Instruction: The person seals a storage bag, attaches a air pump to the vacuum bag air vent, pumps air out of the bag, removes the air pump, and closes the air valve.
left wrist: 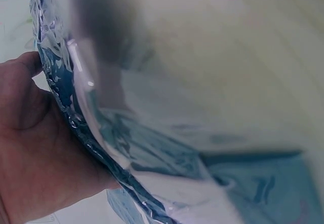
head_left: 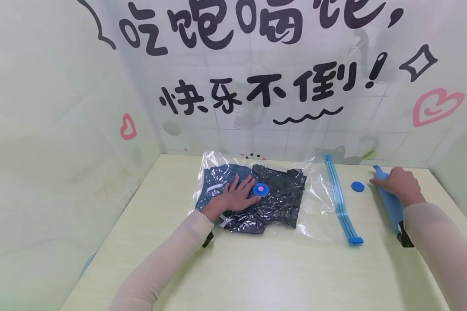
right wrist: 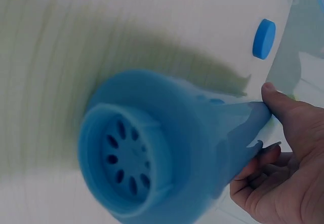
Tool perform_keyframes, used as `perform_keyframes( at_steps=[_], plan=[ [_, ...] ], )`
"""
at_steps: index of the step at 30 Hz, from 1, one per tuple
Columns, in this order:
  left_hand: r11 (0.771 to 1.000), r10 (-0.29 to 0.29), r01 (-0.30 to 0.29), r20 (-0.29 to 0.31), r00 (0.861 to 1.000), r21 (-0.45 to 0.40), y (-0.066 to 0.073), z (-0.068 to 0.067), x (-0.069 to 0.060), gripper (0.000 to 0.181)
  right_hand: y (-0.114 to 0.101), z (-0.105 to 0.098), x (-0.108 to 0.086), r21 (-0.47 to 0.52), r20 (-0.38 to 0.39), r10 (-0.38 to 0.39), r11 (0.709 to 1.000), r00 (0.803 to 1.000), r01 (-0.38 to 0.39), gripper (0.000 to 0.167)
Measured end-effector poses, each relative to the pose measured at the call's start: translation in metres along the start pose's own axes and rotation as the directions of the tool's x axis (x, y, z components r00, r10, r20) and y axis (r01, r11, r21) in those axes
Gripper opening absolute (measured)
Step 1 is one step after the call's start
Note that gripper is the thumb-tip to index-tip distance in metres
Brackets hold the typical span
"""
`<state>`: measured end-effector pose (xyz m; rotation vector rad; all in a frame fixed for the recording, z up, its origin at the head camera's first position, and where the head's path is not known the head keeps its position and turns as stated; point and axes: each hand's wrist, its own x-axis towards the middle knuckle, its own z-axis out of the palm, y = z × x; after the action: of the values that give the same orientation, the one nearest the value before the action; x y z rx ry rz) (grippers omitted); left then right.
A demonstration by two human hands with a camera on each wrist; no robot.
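Observation:
A clear vacuum storage bag lies flat with dark folded clothes inside. My left hand rests on it with spread fingers, beside the round blue valve with its pink centre. In the left wrist view the hand touches the shiny bag. My right hand grips the narrow end of a blue hand pump at the right. The right wrist view shows the pump's round, slotted end facing the camera, while the hand holds the far end.
A round blue cap lies on the table between the bag and the pump. The bag's blue zip strip runs along its right end, with a slider at the near end. A printed curtain stands behind.

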<state>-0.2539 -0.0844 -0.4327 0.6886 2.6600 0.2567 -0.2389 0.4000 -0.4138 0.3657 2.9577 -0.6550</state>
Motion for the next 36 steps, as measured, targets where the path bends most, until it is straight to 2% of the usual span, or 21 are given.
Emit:
perform_keyframes(
  at_steps=[9,11,14,16,18,20,24,26,30,36],
  plan=[
    [1.000,-0.008,0.008,-0.012,1.000,0.010,-0.001,0.001,0.000,0.077,-0.002,-0.001,0.002,-0.056,-0.033,0.014,0.998,0.999,-0.016,0.066],
    [1.000,-0.005,0.005,-0.012,1.000,0.010,-0.002,0.001,0.000,0.077,-0.006,-0.001,0.004,-0.073,-0.061,0.006,0.997,0.998,-0.011,0.065],
    [1.000,-0.005,0.005,-0.011,1.000,0.005,-0.002,0.000,0.000,0.077,-0.015,0.000,0.007,-0.095,-0.109,-0.046,0.995,0.993,0.036,0.061],
    [1.000,-0.008,0.008,-0.008,1.000,0.005,-0.002,0.000,-0.001,0.077,-0.022,0.001,0.009,-0.110,-0.122,-0.107,0.989,0.987,0.094,0.058],
    [1.000,-0.012,0.012,-0.007,1.000,0.005,-0.002,0.000,-0.001,0.077,-0.029,0.002,0.011,-0.125,-0.086,-0.176,0.978,0.981,0.164,0.055],
    [1.000,-0.013,0.013,-0.004,1.000,0.008,-0.002,0.000,0.000,0.077,-0.036,0.003,0.012,-0.138,-0.011,-0.229,0.964,0.973,0.225,0.053],
    [1.000,-0.018,0.018,0.002,1.000,0.002,-0.001,0.000,0.001,0.077,-0.047,0.005,0.012,-0.160,0.152,-0.276,0.941,0.949,0.300,0.055],
    [1.000,-0.019,0.019,0.002,1.000,0.002,-0.001,0.000,0.001,0.077,-0.049,0.007,0.011,-0.170,0.202,-0.284,0.932,0.937,0.319,0.056],
    [1.000,-0.015,0.016,-0.002,1.000,0.002,0.000,0.000,0.000,0.077,-0.050,0.011,0.008,-0.170,0.253,-0.288,0.926,0.923,0.336,0.053],
    [1.000,-0.015,0.015,0.002,1.000,0.006,0.000,0.000,0.001,0.077,-0.050,0.017,0.007,-0.180,0.275,-0.294,0.920,0.916,0.349,0.042]
  ],
)
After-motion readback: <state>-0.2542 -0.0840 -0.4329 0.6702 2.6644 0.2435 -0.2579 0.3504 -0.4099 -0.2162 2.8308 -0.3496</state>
